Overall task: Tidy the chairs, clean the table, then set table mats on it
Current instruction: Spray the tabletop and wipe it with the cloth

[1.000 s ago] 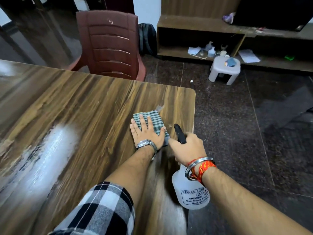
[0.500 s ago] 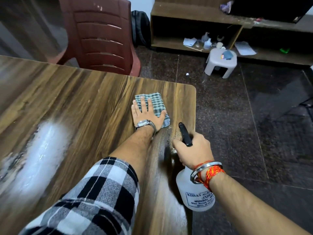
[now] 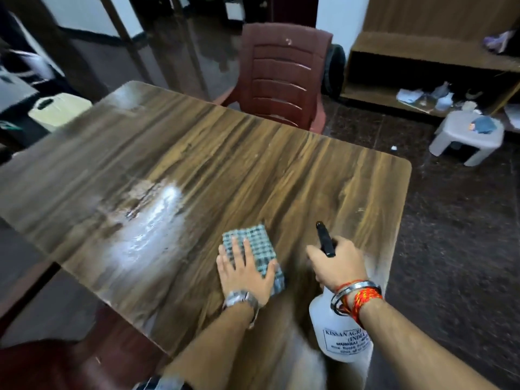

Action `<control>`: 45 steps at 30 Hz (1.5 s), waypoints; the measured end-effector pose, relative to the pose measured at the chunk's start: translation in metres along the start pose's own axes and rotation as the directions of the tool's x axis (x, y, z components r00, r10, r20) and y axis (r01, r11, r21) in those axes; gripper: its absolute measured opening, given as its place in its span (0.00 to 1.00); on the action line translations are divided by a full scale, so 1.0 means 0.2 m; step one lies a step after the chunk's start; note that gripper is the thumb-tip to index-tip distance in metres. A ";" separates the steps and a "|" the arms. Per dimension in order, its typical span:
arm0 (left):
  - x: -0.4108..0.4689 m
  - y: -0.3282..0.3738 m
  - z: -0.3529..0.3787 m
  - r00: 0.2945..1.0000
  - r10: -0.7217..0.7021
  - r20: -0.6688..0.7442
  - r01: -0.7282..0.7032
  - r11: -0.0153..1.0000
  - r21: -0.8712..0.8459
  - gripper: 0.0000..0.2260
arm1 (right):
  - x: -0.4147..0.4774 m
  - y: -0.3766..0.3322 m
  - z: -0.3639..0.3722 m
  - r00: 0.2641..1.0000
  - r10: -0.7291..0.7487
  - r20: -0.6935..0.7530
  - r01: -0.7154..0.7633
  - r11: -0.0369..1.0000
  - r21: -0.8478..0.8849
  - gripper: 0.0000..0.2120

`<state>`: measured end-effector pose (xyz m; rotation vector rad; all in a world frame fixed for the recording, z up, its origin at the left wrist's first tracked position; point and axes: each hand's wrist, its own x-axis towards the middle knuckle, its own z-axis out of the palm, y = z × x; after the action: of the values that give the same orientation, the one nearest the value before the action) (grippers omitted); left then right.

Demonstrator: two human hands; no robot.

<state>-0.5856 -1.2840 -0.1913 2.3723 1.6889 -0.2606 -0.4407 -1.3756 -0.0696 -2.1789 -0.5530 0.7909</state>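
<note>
A wooden table (image 3: 239, 175) fills the middle of the head view, with a wet shiny patch (image 3: 149, 223) left of centre. My left hand (image 3: 243, 273) presses flat, fingers straight, on a folded green checked cloth (image 3: 254, 243) near the table's front right part. My right hand (image 3: 339, 263) grips the black trigger head of a white spray bottle (image 3: 337, 333), held upright just right of the cloth. A dark red plastic chair (image 3: 282, 80) stands at the far side of the table. No table mats are in view.
A small white stool (image 3: 470, 139) with a blue thing on it stands on the dark floor at right. Behind it runs a low wooden shelf (image 3: 422, 49) with bottles and papers. A pale container (image 3: 59, 109) sits beyond the table's left corner.
My left hand has drawn the cloth back from the table's far right corner toward me. My head has lifted, so more of the table and the chair show. The bottle stays gripped.
</note>
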 end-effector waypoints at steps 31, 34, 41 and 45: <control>-0.35 -0.62 0.04 0.995 0.090 0.052 -0.088 0.995 -0.053 0.34 | -0.45 -0.11 0.44 0.967 -0.187 0.172 0.201 0.977 -0.071 0.10; -0.30 -0.72 0.00 0.983 0.177 0.052 -0.177 0.984 -0.006 0.26 | -0.51 -0.17 0.52 0.969 -0.188 0.163 0.203 0.976 -0.077 0.10; -0.16 -0.94 -0.22 0.935 0.354 0.023 -0.336 0.905 -0.261 0.24 | -0.76 -0.31 0.86 0.972 -0.227 -0.054 0.220 0.969 -0.112 0.14; -0.28 -1.19 -0.47 0.910 0.374 -0.181 -0.413 0.864 -0.288 0.10 | -0.98 -0.44 1.03 0.952 -0.265 -0.150 0.250 0.962 -0.111 0.13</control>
<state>-0.8274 -1.2333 -0.1035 2.4409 1.1329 0.2152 -0.7340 -1.3354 -0.0418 -2.1710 -0.7827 0.4495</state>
